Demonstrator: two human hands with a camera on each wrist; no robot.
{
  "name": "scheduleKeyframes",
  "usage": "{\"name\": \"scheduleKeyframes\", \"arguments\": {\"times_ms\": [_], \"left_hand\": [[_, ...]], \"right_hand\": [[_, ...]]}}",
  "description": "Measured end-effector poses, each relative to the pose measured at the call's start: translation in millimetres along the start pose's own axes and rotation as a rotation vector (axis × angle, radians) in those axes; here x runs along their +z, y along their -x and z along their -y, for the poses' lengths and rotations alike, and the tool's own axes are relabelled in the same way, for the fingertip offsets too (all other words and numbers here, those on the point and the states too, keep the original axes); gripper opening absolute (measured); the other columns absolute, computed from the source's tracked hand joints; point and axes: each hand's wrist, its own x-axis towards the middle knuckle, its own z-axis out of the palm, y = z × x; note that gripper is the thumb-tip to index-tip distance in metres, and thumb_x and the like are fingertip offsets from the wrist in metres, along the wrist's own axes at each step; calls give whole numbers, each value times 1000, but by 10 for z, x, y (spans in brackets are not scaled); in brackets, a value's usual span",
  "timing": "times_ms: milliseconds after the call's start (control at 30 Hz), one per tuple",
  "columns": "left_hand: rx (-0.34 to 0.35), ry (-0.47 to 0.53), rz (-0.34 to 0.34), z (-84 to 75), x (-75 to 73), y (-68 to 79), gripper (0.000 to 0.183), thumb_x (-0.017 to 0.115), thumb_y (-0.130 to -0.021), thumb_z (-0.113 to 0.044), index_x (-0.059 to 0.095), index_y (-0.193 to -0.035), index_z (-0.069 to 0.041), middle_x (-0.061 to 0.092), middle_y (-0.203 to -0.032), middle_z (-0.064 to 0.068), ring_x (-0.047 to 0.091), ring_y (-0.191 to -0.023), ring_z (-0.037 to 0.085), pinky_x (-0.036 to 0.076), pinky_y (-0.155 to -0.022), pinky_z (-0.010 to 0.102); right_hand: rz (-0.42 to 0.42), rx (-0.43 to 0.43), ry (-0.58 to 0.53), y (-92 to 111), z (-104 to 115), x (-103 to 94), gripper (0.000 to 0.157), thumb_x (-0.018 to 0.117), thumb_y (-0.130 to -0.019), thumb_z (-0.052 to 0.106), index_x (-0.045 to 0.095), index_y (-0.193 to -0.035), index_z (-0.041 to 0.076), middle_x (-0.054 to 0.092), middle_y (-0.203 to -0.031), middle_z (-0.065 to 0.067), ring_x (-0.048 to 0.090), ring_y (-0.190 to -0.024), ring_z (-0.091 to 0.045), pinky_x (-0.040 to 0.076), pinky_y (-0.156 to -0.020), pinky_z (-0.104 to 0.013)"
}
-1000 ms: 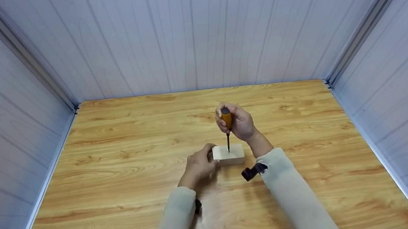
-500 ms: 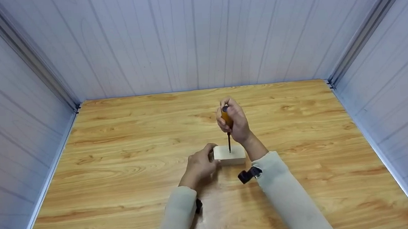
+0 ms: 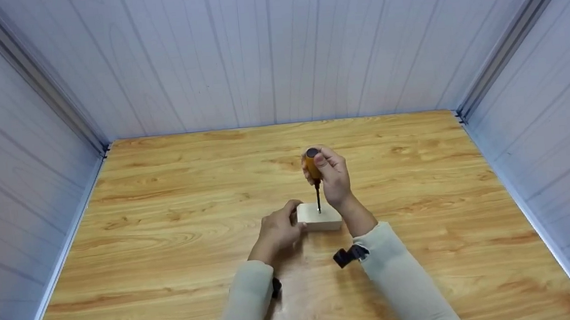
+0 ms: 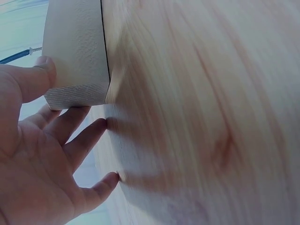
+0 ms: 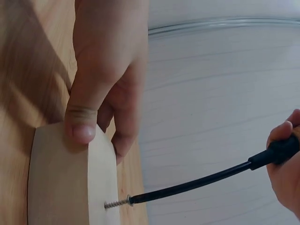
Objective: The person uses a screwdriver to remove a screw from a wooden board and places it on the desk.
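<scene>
A pale wooden block lies flat on the table, its left end gripped between the thumb and fingers of my left hand. From the block's top face rises a screw, with much of its thread exposed. The tip of a screwdriver meets the screw head, the shaft standing nearly upright. My right hand wraps round the yellow and black handle, thumb lying near its top end. In the left wrist view, the thumb presses the block's side while two lower fingertips touch the tabletop.
The wood-grain table is bounded by a pale panelled back wall and side walls at left and right. A black wrist camera sticks out from the right sleeve, over the table.
My right hand has turned about the screwdriver handle and shifted its hold, its wrist moving slightly lower and left. The left hand and the block stay in place.
</scene>
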Motion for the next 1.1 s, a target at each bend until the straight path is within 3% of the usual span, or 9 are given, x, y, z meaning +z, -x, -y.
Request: {"name": "scheduleKeyframes", "arguments": {"times_ms": [133,233,400,567,667,767,833,967,1100], "left_hand": [[-13,10,8,9,4,-6,45,58,-80,-38,42,-122,-36,55,-119,-3,51,-108,24,27,-97,44],[-14,8,1,16,8,-8,44,59,-80,-38,42,-121,-36,57,-117,-3,52,-106,24,28,-96,43],[4,-1,-7,21,0,-11,45,59,-79,-38,43,-122,-35,58,-114,-1,54,-103,25,28,-95,43],[6,7,0,27,-5,-14,47,58,-79,-38,42,-123,-35,60,-107,-3,55,-98,23,29,-94,43],[6,7,6,30,-10,-9,48,58,-79,-39,41,-124,-34,60,-96,-5,56,-91,21,30,-92,43],[3,13,10,32,-15,-7,49,58,-79,-40,41,-125,-34,59,-93,-5,55,-89,21,30,-92,43],[-3,22,11,33,-17,-5,49,58,-79,-40,41,-125,-35,60,-99,-4,55,-94,22,29,-94,43],[-4,28,7,37,-14,0,47,58,-79,-40,42,-123,-35,59,-111,-3,53,-103,24,28,-95,44],[21,24,-5,30,-2,-1,46,58,-80,-40,42,-122,-35,60,-107,-4,55,-100,22,27,-96,44]], "right_hand": [[80,64,-115,-35,16,-10,39,15,-96,17,39,-93,-15,43,-64,-12,31,-46,-23,22,-38,-35],[149,57,-169,-82,13,-21,33,10,-95,15,34,-94,-8,39,-60,-12,27,-44,-23,18,-37,-38],[239,61,-293,-144,-38,-21,27,12,-95,16,36,-93,4,37,-56,-10,24,-40,-21,15,-34,-37],[397,165,-414,-186,-46,-54,31,15,-96,18,41,-94,2,36,-57,-10,24,-41,-21,16,-35,-38],[435,210,-366,-188,-14,-84,32,17,-96,18,43,-95,-1,43,-62,-12,32,-44,-24,24,-37,-37],[374,218,-235,-166,44,-81,31,20,-97,19,43,-97,-1,48,-73,-20,44,-53,-27,38,-44,-35],[319,200,-127,-143,84,-49,30,19,-97,19,41,-102,0,47,-81,-23,47,-60,-28,43,-51,-33],[292,73,24,-75,155,53,30,16,-96,18,30,-109,-5,44,-87,-18,39,-60,-31,40,-52,-28],[264,-25,43,-1,192,128,37,35,-91,20,27,-106,-13,45,-85,-5,36,-57,-24,34,-51,-24]]}}
